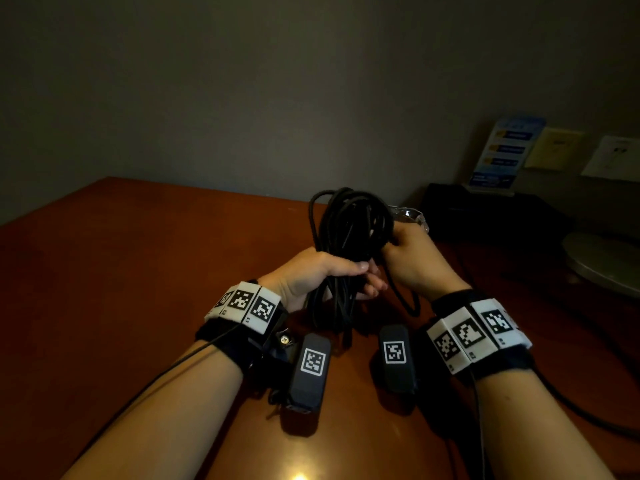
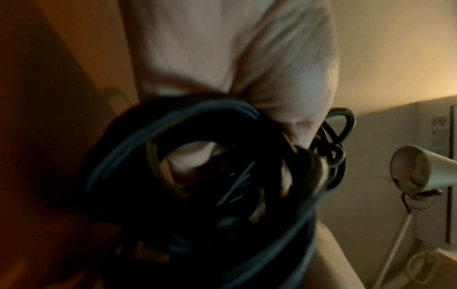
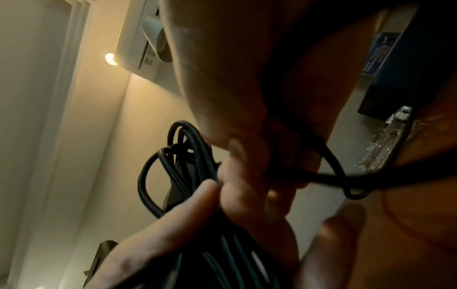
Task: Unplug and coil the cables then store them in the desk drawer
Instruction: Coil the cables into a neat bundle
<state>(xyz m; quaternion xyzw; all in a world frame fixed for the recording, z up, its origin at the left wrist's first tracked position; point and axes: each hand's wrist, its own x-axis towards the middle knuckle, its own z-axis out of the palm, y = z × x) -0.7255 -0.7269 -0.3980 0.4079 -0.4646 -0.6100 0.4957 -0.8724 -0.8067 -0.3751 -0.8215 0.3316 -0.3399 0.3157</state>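
A bundle of coiled black cable (image 1: 349, 237) stands upright over the brown desk (image 1: 138, 271). My left hand (image 1: 332, 277) grips the bundle around its middle, with fingers and thumb curled round the loops. My right hand (image 1: 412, 258) holds a loose strand of the same cable beside the bundle's right side. A clear plastic plug (image 1: 412, 216) sticks out behind the right hand. In the left wrist view the cable loops (image 2: 222, 185) fill the frame. The right wrist view shows fingers (image 3: 188, 207) round the cable loops (image 3: 178, 168), a strand looped past the clear plug (image 3: 380, 144).
A dark box (image 1: 491, 216) sits at the desk's back right with a blue leaflet stand (image 1: 502, 154) on it. A round lamp base (image 1: 606, 261) stands at the far right. Wall sockets (image 1: 616, 157) are beyond it. A thin cable (image 1: 571, 407) trails along the desk's right side.
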